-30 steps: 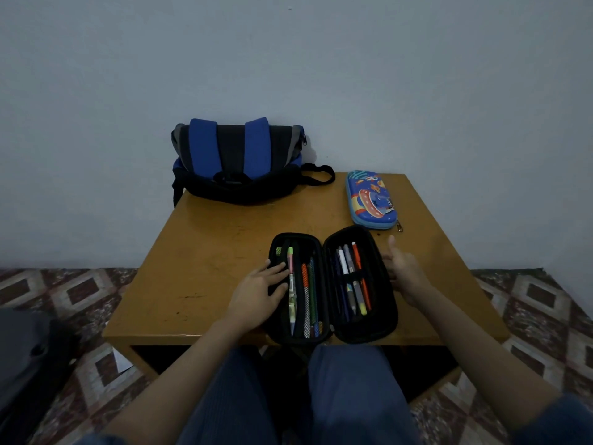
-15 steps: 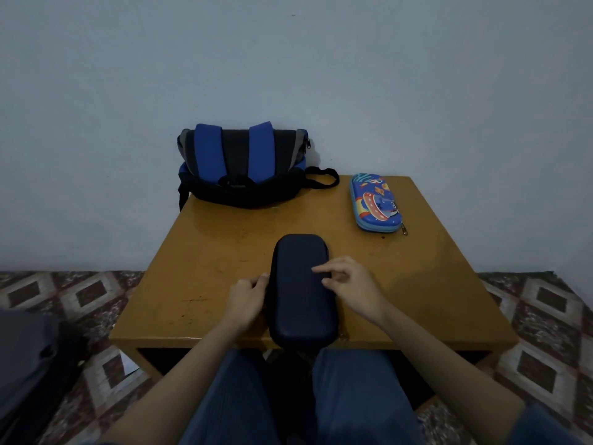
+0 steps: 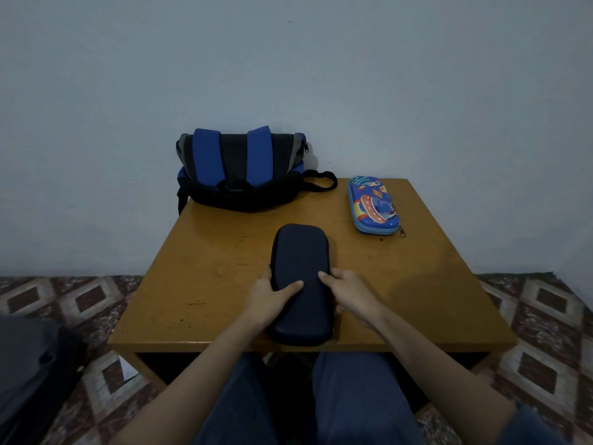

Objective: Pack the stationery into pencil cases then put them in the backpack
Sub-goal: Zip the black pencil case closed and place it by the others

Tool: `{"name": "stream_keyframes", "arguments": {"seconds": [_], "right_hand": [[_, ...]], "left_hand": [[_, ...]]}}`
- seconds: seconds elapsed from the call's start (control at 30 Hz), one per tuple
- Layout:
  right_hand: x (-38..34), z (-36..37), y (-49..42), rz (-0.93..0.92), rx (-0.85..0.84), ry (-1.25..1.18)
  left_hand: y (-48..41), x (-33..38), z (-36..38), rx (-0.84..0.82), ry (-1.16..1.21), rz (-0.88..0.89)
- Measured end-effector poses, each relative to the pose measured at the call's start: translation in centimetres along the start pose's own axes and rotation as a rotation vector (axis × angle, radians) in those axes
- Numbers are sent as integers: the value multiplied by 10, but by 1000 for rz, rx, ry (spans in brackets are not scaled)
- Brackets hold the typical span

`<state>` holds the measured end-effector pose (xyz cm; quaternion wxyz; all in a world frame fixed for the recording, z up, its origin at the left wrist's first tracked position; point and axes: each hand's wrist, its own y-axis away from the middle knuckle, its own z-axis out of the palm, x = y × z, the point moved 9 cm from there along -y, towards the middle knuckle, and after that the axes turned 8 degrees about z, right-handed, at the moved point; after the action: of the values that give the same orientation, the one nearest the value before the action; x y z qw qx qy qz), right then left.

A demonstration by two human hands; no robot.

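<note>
Navy pencil case [image 3: 300, 252] — left hand [image 3: 269, 300] and right hand [image 3: 353, 297] clasp its sides.

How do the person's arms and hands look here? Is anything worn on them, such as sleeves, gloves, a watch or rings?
Both the left hand and the right hand are bare: no gloves, and no ring or watch shows. The forearms are uncovered too. Only near the right elbow, at the picture's lower corner, does the edge of a dark blue sleeve show.

Backpack [image 3: 240, 175] behind near case [image 3: 300, 252], on table [image 3: 205, 284]
</note>
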<state>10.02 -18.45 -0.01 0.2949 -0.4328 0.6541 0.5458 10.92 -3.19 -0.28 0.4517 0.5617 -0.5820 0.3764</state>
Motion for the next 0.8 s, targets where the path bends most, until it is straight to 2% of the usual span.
{"name": "stream_keyframes", "arguments": {"seconds": [0.07,0.13,0.2,0.27,0.37,0.5,0.67,0.8], "right_hand": [[-2,-5,-2,0,-50,-111],[3,-8,-7,83,-158,-264],[0,-2,-6,139,-293,-418],[-4,0,-6,147,-339,-520],[-7,-5,-10,133,-297,-626],[-6,-18,-12,124,-191,-732],[-6,-29,-12,80,-65,-880],[-6,-30,-12,30,29,-962]], "left_hand": [[-1,8,-2,-5,97,3],[-2,20,-6,-48,184,18],[-5,35,-9,-118,178,41],[-8,48,-11,-184,138,41],[-10,52,-12,-220,169,1],[2,42,-9,-220,372,-24],[21,22,9,-109,569,-61],[25,12,19,33,371,-53]]}}
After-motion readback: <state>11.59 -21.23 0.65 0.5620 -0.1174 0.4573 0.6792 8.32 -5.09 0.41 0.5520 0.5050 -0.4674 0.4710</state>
